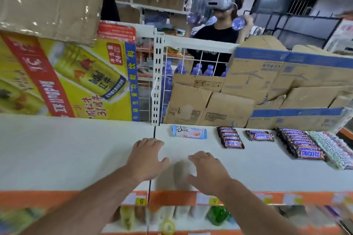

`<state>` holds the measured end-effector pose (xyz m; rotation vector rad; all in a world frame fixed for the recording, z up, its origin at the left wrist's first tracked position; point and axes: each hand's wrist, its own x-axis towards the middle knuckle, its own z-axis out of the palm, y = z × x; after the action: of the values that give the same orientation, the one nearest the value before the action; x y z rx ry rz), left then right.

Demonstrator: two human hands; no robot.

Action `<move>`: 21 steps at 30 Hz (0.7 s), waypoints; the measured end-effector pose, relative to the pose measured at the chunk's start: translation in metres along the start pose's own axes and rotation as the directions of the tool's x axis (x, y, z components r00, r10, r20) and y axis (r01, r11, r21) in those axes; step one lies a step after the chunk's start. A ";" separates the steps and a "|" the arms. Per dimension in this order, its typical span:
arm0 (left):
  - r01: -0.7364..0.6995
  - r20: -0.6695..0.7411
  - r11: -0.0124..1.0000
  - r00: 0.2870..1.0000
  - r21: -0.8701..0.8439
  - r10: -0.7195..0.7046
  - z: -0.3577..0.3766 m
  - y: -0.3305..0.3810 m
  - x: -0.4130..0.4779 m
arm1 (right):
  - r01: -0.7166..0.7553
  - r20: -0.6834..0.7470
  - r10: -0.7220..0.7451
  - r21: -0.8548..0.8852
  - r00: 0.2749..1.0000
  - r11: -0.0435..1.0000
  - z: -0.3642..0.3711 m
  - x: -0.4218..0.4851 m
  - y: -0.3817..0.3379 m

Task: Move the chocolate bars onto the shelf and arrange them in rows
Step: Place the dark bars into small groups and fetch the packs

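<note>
along the back edge of the white shelf [76, 149] lie a blue "dove" bar [189, 132] and three groups of "snickers" bars [300, 145]. open shelf runs left to a "redbull" carton [66, 78]. left hand [146, 158] and right hand [208, 171] are spread flat near the orange front edge, holding nothing.

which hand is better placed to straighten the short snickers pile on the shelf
Probably the right. The right hand is open and nearer the short pile of brown Snickers bars; the left hand sits further left, near the pale blue Dove bar.
</note>
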<state>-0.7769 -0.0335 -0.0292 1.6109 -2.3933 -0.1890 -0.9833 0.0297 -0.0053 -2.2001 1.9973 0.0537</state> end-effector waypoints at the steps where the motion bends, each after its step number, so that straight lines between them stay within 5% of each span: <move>1: 0.001 0.001 1.000 1.000 0.007 -0.001 -0.003 -0.001 -0.012 | 0.019 -0.011 -0.019 0.011 1.000 1.000 0.003 -0.008 -0.006; 12: 0.110 -0.080 0.994 0.991 0.003 -0.109 -0.046 -0.043 -0.127 | 0.182 -0.036 -0.179 0.090 0.983 0.979 0.010 -0.051 -0.110; 21: 0.209 -0.097 0.977 0.973 -0.028 -0.211 -0.080 -0.154 -0.168 | 0.329 -0.001 -0.329 0.006 0.944 0.944 0.012 -0.013 -0.230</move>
<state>-0.5575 0.0656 -0.0126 1.8201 -2.1405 -0.1637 -0.7554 0.0651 0.0081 -2.4957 1.5988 0.0049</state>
